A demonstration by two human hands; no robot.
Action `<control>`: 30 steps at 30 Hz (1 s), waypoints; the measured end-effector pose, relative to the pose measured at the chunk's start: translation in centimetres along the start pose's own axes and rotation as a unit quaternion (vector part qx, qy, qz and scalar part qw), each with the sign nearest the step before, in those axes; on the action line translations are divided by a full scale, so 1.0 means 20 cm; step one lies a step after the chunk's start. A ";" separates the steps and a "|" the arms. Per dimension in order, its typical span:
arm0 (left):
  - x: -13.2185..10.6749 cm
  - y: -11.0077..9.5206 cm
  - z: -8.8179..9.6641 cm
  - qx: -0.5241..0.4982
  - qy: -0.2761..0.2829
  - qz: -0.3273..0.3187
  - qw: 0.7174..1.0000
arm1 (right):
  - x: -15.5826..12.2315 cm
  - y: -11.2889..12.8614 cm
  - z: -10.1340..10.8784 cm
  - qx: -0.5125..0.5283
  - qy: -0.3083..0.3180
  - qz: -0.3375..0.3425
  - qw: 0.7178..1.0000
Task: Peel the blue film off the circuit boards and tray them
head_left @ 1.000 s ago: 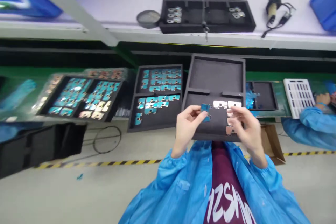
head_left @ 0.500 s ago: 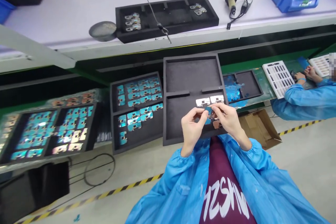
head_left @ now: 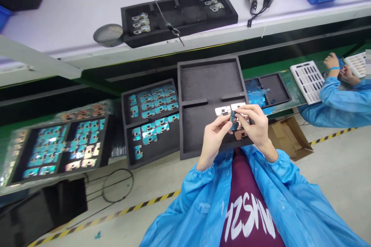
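Note:
My left hand (head_left: 215, 135) pinches a small metal plate covered with blue film (head_left: 233, 119) between thumb and fingertips. My right hand (head_left: 255, 127) is closed at the upper right edge of the same plate, thumb and forefinger together; whether it grips the film or the metal I cannot tell. Both hands are over the lower right part of a black foam tray (head_left: 193, 127). Inside this tray, silvery plates (head_left: 222, 110) lie just beyond my fingers, and a copper-coloured plate (head_left: 240, 135) lies below them, partly hidden by my right hand.
Left of me, one foam tray (head_left: 156, 150) holds several blue-filmed plates, and another tray (head_left: 65, 161) lies farther left. Peeled blue film fills part of a small tray (head_left: 274, 89) at right. A co-worker's sleeve (head_left: 344, 98) is beside a white tray (head_left: 307, 82).
The blue-filmed plate has turned more upright between my fingers, and my right hand has shifted slightly up and right. The co-worker's hand has lifted. The view has shifted slightly.

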State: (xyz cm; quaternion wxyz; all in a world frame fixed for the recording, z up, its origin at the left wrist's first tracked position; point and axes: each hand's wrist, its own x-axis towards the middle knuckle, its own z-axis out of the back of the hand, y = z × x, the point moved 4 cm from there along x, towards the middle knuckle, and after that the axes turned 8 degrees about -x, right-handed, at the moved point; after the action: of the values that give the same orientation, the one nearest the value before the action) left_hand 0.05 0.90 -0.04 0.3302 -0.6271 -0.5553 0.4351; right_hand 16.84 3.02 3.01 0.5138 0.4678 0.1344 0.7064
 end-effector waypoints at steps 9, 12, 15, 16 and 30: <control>0.03 0.08 0.01 -0.157 -0.014 0.139 0.978 | -0.05 0.05 0.03 -0.117 -0.033 0.188 0.975; 0.05 0.09 0.02 -0.199 -0.027 0.177 0.963 | -0.07 0.04 0.04 -0.096 -0.003 0.189 0.977; 0.08 0.09 0.06 -0.208 -0.043 0.168 0.963 | -0.10 0.05 0.06 -0.079 0.009 0.199 0.977; 0.09 0.08 0.08 -0.198 -0.054 0.152 0.967 | -0.11 0.07 0.07 -0.068 0.014 0.200 0.977; 0.15 -0.01 0.21 0.456 0.024 -0.106 0.883 | -0.21 -1.20 0.05 -0.032 -0.016 -0.395 0.918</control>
State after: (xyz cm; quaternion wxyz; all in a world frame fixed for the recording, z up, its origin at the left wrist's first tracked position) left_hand -3.87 3.66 -2.14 0.6371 -0.3549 -0.3510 0.5874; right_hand 32.24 9.62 -14.83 0.7679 0.3707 0.2772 0.4429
